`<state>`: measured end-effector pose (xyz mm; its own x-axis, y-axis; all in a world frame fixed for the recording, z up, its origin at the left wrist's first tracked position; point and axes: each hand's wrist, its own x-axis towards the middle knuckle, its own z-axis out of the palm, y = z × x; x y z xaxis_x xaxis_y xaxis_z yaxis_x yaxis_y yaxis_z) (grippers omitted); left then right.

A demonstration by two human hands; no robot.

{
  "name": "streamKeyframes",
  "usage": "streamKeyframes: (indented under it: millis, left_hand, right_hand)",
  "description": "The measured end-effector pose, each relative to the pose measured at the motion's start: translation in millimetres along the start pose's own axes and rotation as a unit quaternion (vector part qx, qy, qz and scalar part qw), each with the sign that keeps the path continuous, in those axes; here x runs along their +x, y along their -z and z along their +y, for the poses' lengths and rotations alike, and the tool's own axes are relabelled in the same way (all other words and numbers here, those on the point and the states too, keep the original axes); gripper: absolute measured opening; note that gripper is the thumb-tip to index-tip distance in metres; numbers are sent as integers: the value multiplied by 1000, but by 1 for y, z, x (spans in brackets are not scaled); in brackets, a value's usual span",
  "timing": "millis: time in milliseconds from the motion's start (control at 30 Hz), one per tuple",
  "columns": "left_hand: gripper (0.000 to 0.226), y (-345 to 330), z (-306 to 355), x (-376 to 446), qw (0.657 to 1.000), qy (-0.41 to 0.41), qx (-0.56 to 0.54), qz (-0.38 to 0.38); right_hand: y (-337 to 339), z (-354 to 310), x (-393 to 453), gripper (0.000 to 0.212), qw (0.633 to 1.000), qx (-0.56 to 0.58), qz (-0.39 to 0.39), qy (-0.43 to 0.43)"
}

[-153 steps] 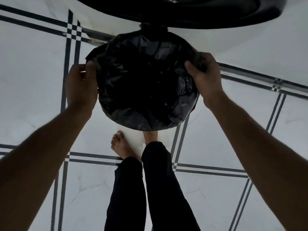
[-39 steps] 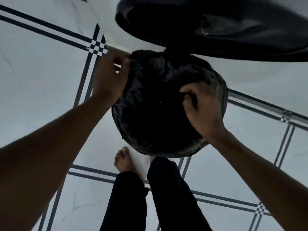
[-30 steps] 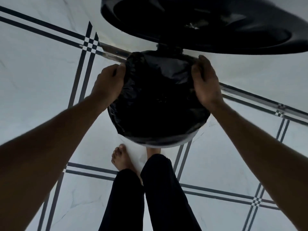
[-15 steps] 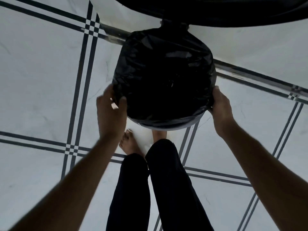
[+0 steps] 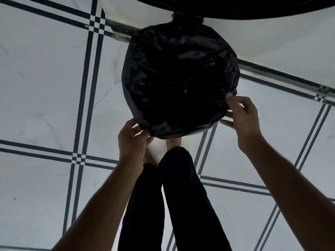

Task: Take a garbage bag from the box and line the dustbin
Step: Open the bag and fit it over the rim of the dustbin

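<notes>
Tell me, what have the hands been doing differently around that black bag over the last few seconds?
Both hands worked their way round the rim from the sides and far edge to the near edge. The left hand now pinches the garbage bag at the near-left rim, the right hand grips the near-right. The dustbin stayed put, its lid open, feet planted.

The floor (image 5: pixel 45 91) was pale marble-look tile, crossed by paired dark stripes that met in small checkered squares (image 5: pixel 97 27). A white wall (image 5: pixel 272 42) rose behind, with a dark strip along its foot. The person stood barefoot in black trousers (image 5: pixel 183 196), one foot (image 5: pixel 174 142) showing beyond the cuffs
</notes>
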<state>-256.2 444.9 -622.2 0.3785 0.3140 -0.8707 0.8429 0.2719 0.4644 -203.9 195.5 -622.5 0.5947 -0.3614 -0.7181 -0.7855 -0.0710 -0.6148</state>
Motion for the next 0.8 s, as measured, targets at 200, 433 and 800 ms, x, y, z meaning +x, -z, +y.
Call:
streamKeyframes:
  millis: [200,433,800]
  left_hand:
    - [33,4,-3,0,997,-19,67,-31]
    - [26,-1,-3,13,984,-13,176,-9]
    - [29,18,30,55,989,69,114,-61]
  right_hand:
    - [18,11,7,15,999,40,-16,-5]
    - [18,36,24,20,998,27,-42,-40]
    - [6,21,16,17,993,3,-75,-89]
